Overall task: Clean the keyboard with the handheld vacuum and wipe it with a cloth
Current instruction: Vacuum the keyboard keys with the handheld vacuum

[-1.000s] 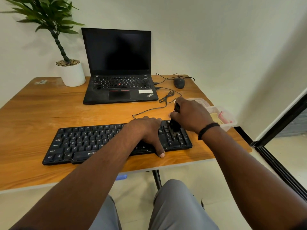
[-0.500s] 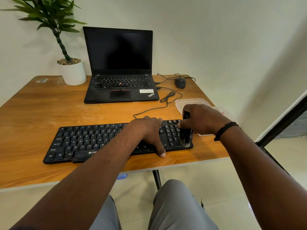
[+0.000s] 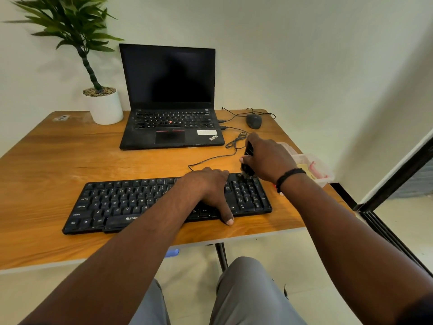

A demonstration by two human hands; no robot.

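On the wooden desk (image 3: 58, 160) the keyboard (image 3: 131, 202) lay pinned under his flat left hand (image 3: 210, 186) while his right hand (image 3: 269, 158) gripped the vacuum (image 3: 248, 160) at the keypad's top corner, so vacuuming seemed underway, wiping undone.

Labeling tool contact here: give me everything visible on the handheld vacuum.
The handheld vacuum is a small, dark, slim device, apparently plastic, mostly hidden by the right hand, whose fingers wrap around it. It stands near upright, top tilted slightly away. Its lower end, which looks like a brush tip, meets the far right corner of the black keyboard, above the number pad. The left hand rests on the keyboard beside it, not touching the vacuum.
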